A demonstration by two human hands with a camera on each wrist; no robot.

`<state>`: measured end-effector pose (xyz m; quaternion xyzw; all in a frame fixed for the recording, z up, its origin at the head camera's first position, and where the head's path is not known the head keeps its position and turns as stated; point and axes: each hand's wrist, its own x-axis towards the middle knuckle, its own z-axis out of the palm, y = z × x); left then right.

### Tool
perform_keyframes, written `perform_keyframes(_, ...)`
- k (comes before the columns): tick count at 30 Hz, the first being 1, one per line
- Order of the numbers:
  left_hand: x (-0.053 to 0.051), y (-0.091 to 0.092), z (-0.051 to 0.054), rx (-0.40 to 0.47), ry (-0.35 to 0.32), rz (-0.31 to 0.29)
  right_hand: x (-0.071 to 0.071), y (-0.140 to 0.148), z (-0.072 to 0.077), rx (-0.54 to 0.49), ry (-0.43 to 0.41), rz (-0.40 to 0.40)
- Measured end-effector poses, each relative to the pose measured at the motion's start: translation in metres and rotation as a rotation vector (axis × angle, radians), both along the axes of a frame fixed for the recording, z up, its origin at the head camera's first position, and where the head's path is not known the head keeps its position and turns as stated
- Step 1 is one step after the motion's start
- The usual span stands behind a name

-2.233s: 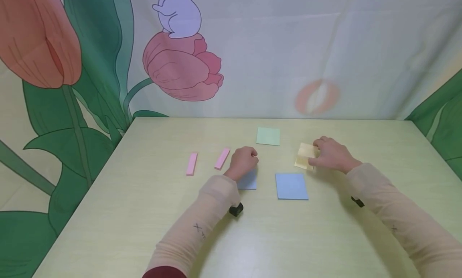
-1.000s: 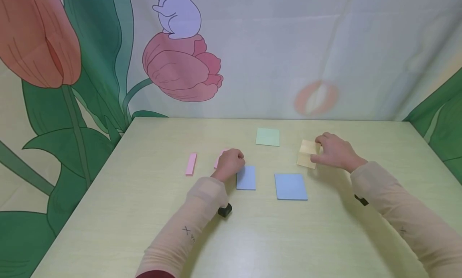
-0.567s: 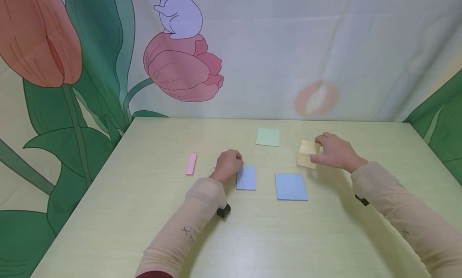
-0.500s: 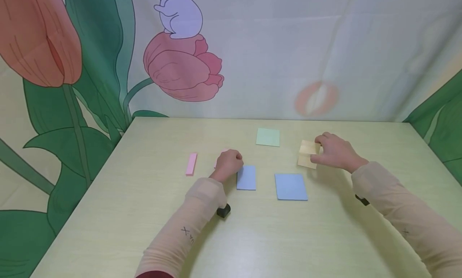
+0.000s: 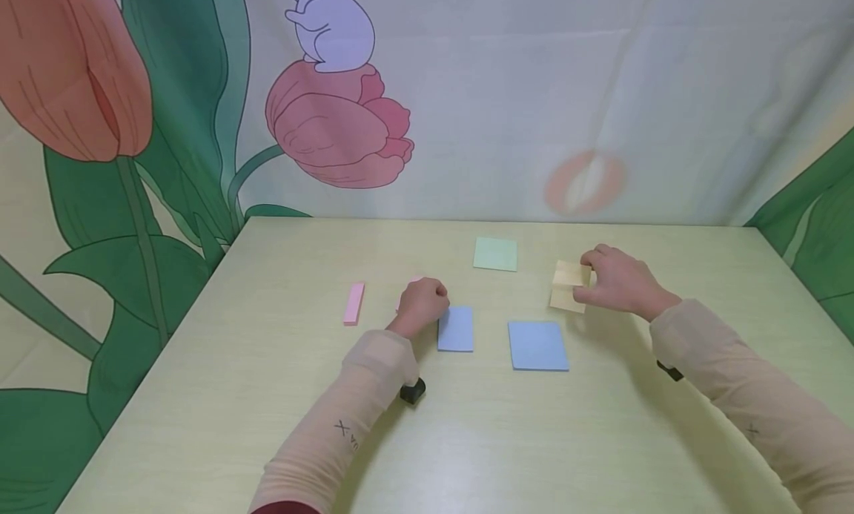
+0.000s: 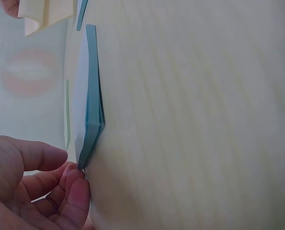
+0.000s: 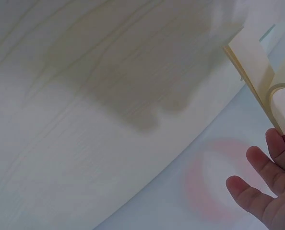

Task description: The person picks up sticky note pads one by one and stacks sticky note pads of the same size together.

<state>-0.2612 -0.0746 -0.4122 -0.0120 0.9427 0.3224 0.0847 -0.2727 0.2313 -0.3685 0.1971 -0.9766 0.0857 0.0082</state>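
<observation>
My right hand (image 5: 620, 280) grips a pale yellow sticky note pad (image 5: 563, 295) by its right side. In the right wrist view, fingertips meet the end of the yellow pad (image 7: 253, 67), and its top sheet curls up away from the rest; the thumb is out of sight there. My left hand (image 5: 422, 305) rests beside the far left corner of a narrow blue-violet sticky note pad (image 5: 456, 330). In the left wrist view, the left hand's (image 6: 37, 187) fingers are loosely curled, with tips by the end of the blue pad (image 6: 92, 81); no hold shows.
A square blue pad (image 5: 538, 346) lies nearer on the table (image 5: 480, 440), with a pale green pad (image 5: 495, 254) farther back. One pink strip (image 5: 353, 304) lies at the left; a second pink strip (image 5: 415, 279) is mostly behind my left hand. A printed cloth (image 5: 480, 99) hangs behind.
My left hand has shifted left off the blue-violet pad, uncovering it and hiding most of the second pink strip. My right hand moved slightly right with the yellow sticky note pad, then stayed nearly still.
</observation>
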Motion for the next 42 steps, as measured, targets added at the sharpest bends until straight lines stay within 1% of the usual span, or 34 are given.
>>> perform_keyframes(18, -0.001, -0.002, -0.003, 0.003, 0.011, -0.018, 0.008, -0.014, 0.007, -0.016, 0.031, 0.030)
perform_keyframes(29, 0.000, -0.003, -0.003, 0.003, 0.024, -0.018, 0.015, -0.028, 0.015, -0.019, 0.027, 0.050)
perform_keyframes(42, -0.003, -0.007, -0.007, -0.031, 0.053, -0.008, 0.023, -0.041, 0.020, -0.015, 0.030, 0.093)
